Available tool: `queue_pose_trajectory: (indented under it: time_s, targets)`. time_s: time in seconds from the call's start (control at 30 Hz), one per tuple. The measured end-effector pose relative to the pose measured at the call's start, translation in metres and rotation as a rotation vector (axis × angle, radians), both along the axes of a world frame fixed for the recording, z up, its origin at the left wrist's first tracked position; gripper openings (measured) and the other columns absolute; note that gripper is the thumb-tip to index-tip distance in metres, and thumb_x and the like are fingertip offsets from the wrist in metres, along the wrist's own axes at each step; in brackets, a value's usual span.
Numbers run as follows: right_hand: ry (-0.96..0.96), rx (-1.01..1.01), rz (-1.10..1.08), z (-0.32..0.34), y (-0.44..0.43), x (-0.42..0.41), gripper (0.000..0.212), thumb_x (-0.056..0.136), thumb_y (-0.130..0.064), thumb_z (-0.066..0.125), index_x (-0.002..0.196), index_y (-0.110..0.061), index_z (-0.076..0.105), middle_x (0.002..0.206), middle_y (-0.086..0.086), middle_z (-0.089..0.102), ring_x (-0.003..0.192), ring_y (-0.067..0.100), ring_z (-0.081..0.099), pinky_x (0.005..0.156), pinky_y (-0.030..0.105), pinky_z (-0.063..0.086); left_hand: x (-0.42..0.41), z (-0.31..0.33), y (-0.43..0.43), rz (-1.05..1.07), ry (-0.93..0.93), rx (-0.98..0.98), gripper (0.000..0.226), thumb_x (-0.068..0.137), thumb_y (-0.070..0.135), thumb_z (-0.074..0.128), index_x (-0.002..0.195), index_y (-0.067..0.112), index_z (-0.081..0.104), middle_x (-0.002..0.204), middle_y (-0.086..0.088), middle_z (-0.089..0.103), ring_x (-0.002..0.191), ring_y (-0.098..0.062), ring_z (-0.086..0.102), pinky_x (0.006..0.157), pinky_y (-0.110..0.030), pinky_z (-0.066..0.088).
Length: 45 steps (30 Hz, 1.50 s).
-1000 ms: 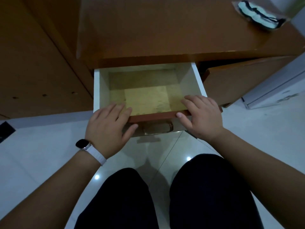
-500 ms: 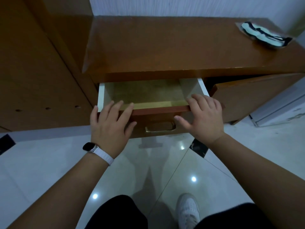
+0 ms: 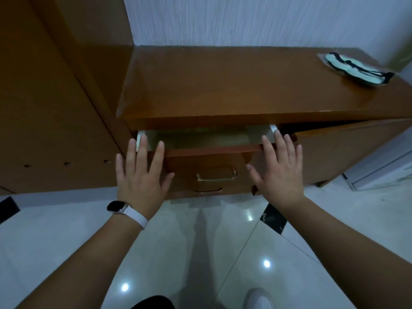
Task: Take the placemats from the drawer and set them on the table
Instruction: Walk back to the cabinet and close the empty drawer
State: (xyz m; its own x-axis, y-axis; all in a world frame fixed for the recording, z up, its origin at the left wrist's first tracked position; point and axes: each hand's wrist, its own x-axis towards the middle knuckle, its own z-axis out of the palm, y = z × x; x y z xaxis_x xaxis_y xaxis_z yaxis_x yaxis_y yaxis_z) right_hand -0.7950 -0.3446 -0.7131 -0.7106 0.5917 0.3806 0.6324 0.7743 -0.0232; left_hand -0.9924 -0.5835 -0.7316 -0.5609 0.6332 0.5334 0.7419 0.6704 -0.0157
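A wooden drawer (image 3: 207, 150), open only a crack, is pressed by a left hand (image 3: 139, 175) and right hand (image 3: 278, 172), fingers spread flat, seemingly to shut it. Placemats (image 3: 354, 69) appear laid on the table (image 3: 223, 85).

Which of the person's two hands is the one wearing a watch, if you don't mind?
The left hand: a white-strapped watch sits on its wrist; the right hand has none.
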Motion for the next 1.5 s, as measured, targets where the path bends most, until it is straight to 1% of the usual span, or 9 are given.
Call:
queue_pose_trajectory:
  time_s: [0.13,0.33,0.5,0.73,0.9,1.03,1.13,1.27,1.5]
  targets:
    - [0.026,-0.005,0.004,-0.007,0.010,-0.010,0.076,0.091,-0.058,0.052,0.152,-0.021,0.023,0.162,0.012,0.017,0.150,0.032,0.008,0.118,0.047,-0.003,-0.006,-0.008,0.011,-0.012,0.032,0.053,0.075,0.086,0.046,0.057,0.147,0.011,0.030,0.153,-0.022,0.028,0.142,-0.041,0.020,0.111,-0.058,0.018]
    - [0.163,0.061,0.056,-0.021,0.030,-0.029,0.079,0.086,-0.056,0.053,0.151,-0.018,0.026,0.160,0.015,0.019,0.149,0.034,0.012,0.118,0.049,0.001,-0.030,-0.018,0.026,-0.059,0.175,0.039,0.071,0.088,0.044,0.053,0.146,0.010,0.031,0.152,-0.020,0.028,0.141,-0.039,0.020,0.109,-0.062,0.018]
    - [0.285,0.123,0.108,-0.036,0.047,-0.044,0.081,0.086,-0.058,0.051,0.151,-0.018,0.025,0.160,0.014,0.014,0.149,0.034,0.009,0.119,0.042,-0.009,-0.044,-0.034,0.036,-0.055,0.253,0.088,0.079,0.089,0.050,0.052,0.150,0.012,0.020,0.154,-0.019,0.018,0.144,-0.038,0.014,0.112,-0.058,0.011]
    - [0.371,0.178,0.161,-0.049,0.064,-0.054,0.082,0.090,-0.052,0.060,0.152,-0.018,0.020,0.159,0.015,0.004,0.149,0.037,0.002,0.121,0.048,0.001,-0.060,-0.042,0.050,-0.049,0.322,0.089,0.084,0.090,0.050,0.054,0.153,0.013,0.011,0.155,-0.020,0.017,0.146,-0.036,0.007,0.111,-0.059,0.015]
    - [0.392,0.172,0.155,-0.056,0.066,-0.063,0.083,0.092,-0.051,0.060,0.151,-0.020,0.011,0.157,0.015,0.003,0.148,0.039,-0.001,0.121,0.052,0.004,-0.063,-0.047,0.056,-0.040,0.308,0.095,0.083,0.093,0.048,0.051,0.153,0.016,0.004,0.160,-0.015,0.000,0.147,-0.030,-0.008,0.116,-0.052,-0.001]
    - [0.363,0.136,0.156,-0.057,0.065,-0.063,0.083,0.093,-0.052,0.056,0.152,-0.022,0.006,0.157,0.013,0.001,0.147,0.041,-0.001,0.120,0.052,0.003,-0.064,-0.052,0.058,-0.058,0.292,0.115,0.079,0.095,0.045,0.050,0.153,0.016,0.006,0.160,-0.006,-0.015,0.147,-0.031,-0.010,0.118,-0.052,0.000]
    - [0.363,0.121,0.144,-0.053,0.061,-0.061,0.081,0.092,-0.046,0.060,0.151,-0.018,0.014,0.158,0.015,0.002,0.147,0.041,0.002,0.120,0.055,0.011,-0.055,-0.046,0.058,-0.042,0.229,0.103,0.080,0.092,0.043,0.053,0.153,0.014,0.010,0.159,-0.015,-0.002,0.147,-0.032,-0.008,0.117,-0.052,0.003]
    - [0.369,0.060,0.159,-0.044,0.047,-0.054,0.072,0.091,-0.042,0.058,0.150,-0.017,0.026,0.158,0.015,0.008,0.147,0.040,0.011,0.115,0.056,0.025,-0.041,-0.030,0.049,-0.078,0.143,0.119,0.067,0.087,0.032,0.057,0.147,0.012,0.033,0.156,-0.020,0.018,0.146,-0.035,0.009,0.111,-0.058,0.017]
    - [0.281,-0.025,0.201,-0.008,0.021,-0.030,0.060,0.088,-0.032,0.060,0.142,-0.013,0.044,0.143,0.017,0.043,0.131,0.034,0.043,0.103,0.049,0.039,-0.015,0.003,0.022,-0.173,0.098,0.124,0.045,0.082,0.018,0.058,0.125,0.008,0.059,0.136,-0.019,0.051,0.118,-0.037,0.052,0.090,-0.054,0.040]
